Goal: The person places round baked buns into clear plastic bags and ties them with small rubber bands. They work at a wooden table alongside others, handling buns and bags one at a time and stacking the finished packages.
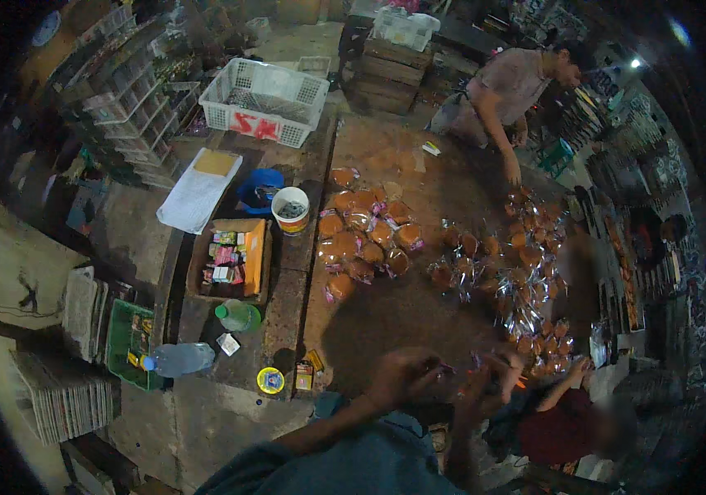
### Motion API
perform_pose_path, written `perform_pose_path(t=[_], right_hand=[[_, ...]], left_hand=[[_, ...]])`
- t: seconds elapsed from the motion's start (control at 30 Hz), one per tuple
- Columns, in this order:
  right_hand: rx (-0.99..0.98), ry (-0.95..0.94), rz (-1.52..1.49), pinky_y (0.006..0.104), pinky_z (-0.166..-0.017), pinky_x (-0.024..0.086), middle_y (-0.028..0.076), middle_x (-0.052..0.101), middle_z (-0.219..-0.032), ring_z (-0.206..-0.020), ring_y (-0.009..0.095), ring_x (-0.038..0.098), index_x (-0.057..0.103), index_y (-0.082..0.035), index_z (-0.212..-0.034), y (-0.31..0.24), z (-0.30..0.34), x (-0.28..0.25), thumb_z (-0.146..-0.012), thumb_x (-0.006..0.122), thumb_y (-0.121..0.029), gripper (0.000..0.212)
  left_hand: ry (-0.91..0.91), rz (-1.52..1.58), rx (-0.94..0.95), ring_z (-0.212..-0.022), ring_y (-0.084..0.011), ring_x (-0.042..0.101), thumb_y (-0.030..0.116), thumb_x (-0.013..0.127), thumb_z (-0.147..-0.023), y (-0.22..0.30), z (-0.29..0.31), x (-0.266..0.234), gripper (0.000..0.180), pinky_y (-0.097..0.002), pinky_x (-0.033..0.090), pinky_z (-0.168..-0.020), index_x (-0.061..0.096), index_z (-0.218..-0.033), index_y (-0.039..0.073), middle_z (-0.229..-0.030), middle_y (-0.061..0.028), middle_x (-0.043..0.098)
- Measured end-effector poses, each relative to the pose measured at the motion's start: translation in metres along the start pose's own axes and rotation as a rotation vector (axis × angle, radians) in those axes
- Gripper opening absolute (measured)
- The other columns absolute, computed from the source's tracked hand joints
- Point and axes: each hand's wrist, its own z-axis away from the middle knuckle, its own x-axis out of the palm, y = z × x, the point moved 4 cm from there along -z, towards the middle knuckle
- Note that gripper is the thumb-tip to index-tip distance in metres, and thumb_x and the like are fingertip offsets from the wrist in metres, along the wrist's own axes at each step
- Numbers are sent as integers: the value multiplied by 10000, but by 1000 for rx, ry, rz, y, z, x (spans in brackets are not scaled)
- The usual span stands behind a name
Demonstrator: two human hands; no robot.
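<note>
Both hands are over the near edge of a wooden table, in shadow. My left hand has its fingers drawn together near a small pinkish bit that I cannot make out. To its right, my right hand is raised with fingers bent, also by something small and pinkish. Beyond them on the left lies a group of round brown baked goods in clear bags, several with pink ties. More clear bags of round brown pieces form a long heap on the right.
A white bucket, a box of small packets, a green-capped bottle and a clear bottle stand left. A white crate is behind. One person reaches over the far right; another, in a red top, is near right.
</note>
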Motion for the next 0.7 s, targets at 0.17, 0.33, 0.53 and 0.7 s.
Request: perform_pose_path(t=[0.17,0.33,0.53,0.7], right_hand=[[17,77,-459,278,-617,424,32,565,-791,-692,113,531,577,-79,-835,12,-8,-1,-1080,493,-289,334],[329,403,-439,268,-469,325,0,478,-643,-515,94,420,500,-109,-762,25,-28,-19,-1098,456,-327,403],[307,474,-199,276,-489,398,28,533,-649,-521,120,490,542,-78,-788,20,-19,-22,-1089,481,-331,397],[323,406,-278,283,-521,453,44,553,-652,-523,124,502,558,-65,-794,42,-10,-50,-1078,529,-291,364]], left_hand=[[-37,252,-15,-841,-316,745,196,775,-872,26,2,20,241,-401,594,-740,747,-1096,111,-975,-143,752],[-191,114,31,-916,-307,740,197,765,-889,44,-3,38,268,-384,587,-772,735,-1144,119,-1063,-142,746],[-460,588,-289,-1002,-190,704,232,716,-961,-8,-8,64,261,-362,579,-841,727,-1153,56,-1101,-99,744],[-444,461,-414,-877,-147,675,138,706,-944,-94,-57,35,237,-299,558,-750,723,-1144,13,-1009,-52,721]])
